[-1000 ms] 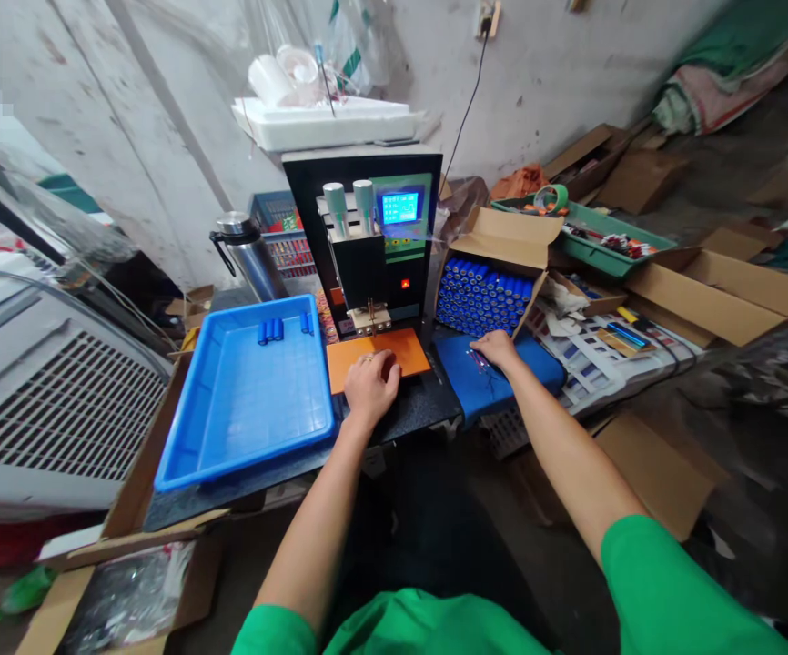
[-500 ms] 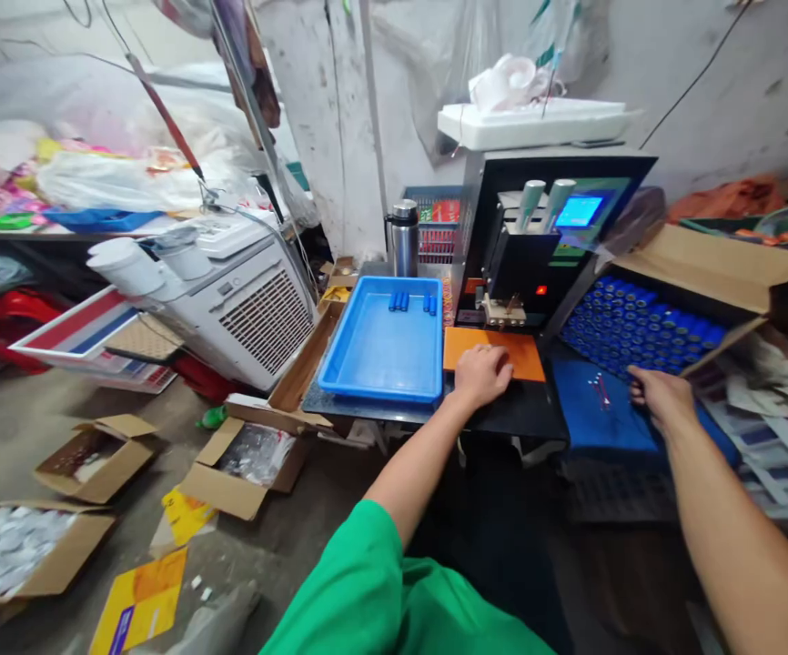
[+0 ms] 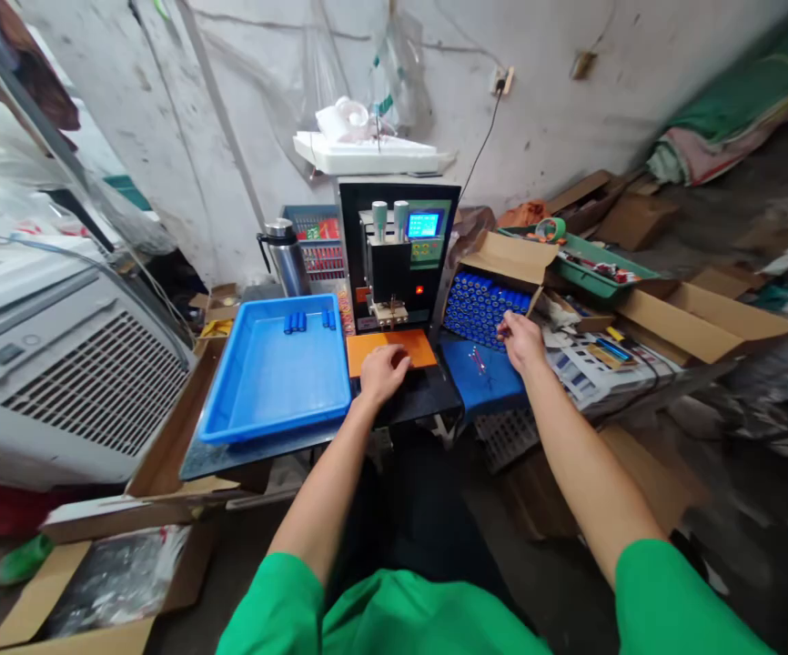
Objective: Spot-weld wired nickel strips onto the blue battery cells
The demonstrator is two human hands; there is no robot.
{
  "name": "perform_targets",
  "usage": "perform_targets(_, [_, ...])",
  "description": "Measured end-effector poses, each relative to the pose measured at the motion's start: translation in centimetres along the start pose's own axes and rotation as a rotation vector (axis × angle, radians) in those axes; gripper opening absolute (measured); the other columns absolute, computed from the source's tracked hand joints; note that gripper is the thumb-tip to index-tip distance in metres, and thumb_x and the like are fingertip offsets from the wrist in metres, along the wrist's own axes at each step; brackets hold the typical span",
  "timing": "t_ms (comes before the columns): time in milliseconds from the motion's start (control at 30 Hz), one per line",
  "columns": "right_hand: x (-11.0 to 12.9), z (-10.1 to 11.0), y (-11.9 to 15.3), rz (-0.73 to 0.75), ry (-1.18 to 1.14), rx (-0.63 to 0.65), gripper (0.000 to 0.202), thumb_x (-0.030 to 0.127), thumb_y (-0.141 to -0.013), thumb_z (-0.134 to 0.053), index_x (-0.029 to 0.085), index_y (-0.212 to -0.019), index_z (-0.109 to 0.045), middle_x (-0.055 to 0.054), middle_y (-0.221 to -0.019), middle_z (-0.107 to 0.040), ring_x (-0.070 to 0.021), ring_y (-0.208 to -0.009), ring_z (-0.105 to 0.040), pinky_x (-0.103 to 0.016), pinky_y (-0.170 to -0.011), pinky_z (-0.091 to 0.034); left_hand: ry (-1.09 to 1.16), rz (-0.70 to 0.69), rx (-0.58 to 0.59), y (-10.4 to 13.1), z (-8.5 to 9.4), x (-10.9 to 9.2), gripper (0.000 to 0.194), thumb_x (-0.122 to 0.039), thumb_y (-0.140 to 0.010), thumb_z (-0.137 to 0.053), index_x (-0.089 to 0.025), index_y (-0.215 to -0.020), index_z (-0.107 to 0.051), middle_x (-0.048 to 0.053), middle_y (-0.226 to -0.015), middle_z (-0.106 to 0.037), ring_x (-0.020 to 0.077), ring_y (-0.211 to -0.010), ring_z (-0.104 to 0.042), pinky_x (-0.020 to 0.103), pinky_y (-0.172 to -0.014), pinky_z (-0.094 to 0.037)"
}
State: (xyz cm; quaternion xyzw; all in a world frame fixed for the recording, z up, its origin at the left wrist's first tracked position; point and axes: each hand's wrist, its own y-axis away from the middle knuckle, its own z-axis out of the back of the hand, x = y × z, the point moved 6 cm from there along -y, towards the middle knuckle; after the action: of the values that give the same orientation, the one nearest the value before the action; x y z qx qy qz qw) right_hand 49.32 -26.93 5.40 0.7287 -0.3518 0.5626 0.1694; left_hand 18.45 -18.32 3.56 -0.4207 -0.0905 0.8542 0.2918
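My left hand (image 3: 384,373) rests on the orange board (image 3: 408,346) in front of a black machine (image 3: 388,264) that looks like a battery spot welder. Its thumb stands apart from the fingers, and nothing shows in it. My right hand (image 3: 522,341) is at the front right corner of a cardboard box packed with blue cylindrical battery cells (image 3: 479,305). Its fingers are bent together; what they hold, if anything, is hidden. Thin red and white wire pieces (image 3: 478,361) lie on the blue surface (image 3: 462,373) below the box.
A blue tray (image 3: 277,377) holding several blue cells at its far end stands left of the machine. Behind it is a steel flask (image 3: 286,257). A white foam slab (image 3: 367,155) lies atop the machine. To the right are a green bin (image 3: 599,264) and open cartons.
The view has swung to the right, bringing the green bin and cartons into full sight. Both hands keep about the same places, on the orange board and by the cell box.
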Motion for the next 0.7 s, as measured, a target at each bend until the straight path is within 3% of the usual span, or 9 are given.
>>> perform_targets(167, [0.9,-2.8,5.0,-0.030,-0.144,0.175,0.047,0.054,-0.067,-0.086,0.020,-0.070,-0.054,0.002,-0.067,-0.051,-0.0117,-0.065,-0.055,-0.023,-0.054,-0.046,0.447,0.050,-0.146,3.0,-0.2,-2.5,0.025,-0.035,-0.086,-0.066,-0.019,-0.103,-0.073,0.009,-0.102,-0.075,0.0216,-0.095,-0.069,0.036,-0.088,-0.054])
perform_targets(367, [-0.4,-5.8,11.5,-0.092,-0.251,0.231,0.045,0.049,-0.067,-0.087,0.019,-0.067,-0.053,0.002,-0.069,-0.051,-0.0102,-0.067,-0.053,-0.022,-0.057,-0.046,0.812,0.187,0.020,8.5,-4.2,-7.0,0.036,-0.038,-0.077,-0.076,-0.017,-0.105,-0.072,0.008,-0.094,-0.076,0.0201,-0.088,-0.072,0.034,-0.085,-0.055])
perform_targets(433, [-1.3,-6.0,13.1,-0.114,-0.233,0.216,0.044,0.049,-0.067,-0.087,0.019,-0.068,-0.055,0.002,-0.067,-0.054,-0.0096,-0.064,-0.052,-0.022,-0.058,-0.045,0.887,0.260,0.042,9.7,-5.0,-7.0,0.037,-0.037,-0.073,-0.079,-0.016,-0.102,-0.071,0.007,-0.087,-0.076,0.0198,-0.082,-0.072,0.032,-0.079,-0.055])
perform_targets(533, [-2.5,-5.8,14.6,-0.162,-0.188,0.197,0.042,0.049,-0.068,-0.085,0.020,-0.069,-0.056,0.002,-0.066,-0.056,-0.0095,-0.061,-0.051,-0.023,-0.058,-0.044,0.929,0.343,-0.021,11.0,-5.0,-5.8,0.033,-0.037,-0.073,-0.078,-0.015,-0.096,-0.071,0.008,-0.084,-0.075,0.0191,-0.079,-0.071,0.031,-0.076,-0.054])
perform_targets(700, [-3.8,-5.3,16.6,-0.232,-0.246,0.138,0.043,0.050,-0.066,-0.086,0.020,-0.068,-0.055,0.002,-0.065,-0.055,-0.0114,-0.063,-0.052,-0.024,-0.056,-0.044,0.815,0.300,-0.113,12.5,-4.0,-4.7,0.026,-0.037,-0.077,-0.075,-0.016,-0.091,-0.072,0.006,-0.088,-0.074,0.0169,-0.081,-0.068,0.031,-0.080,-0.053])
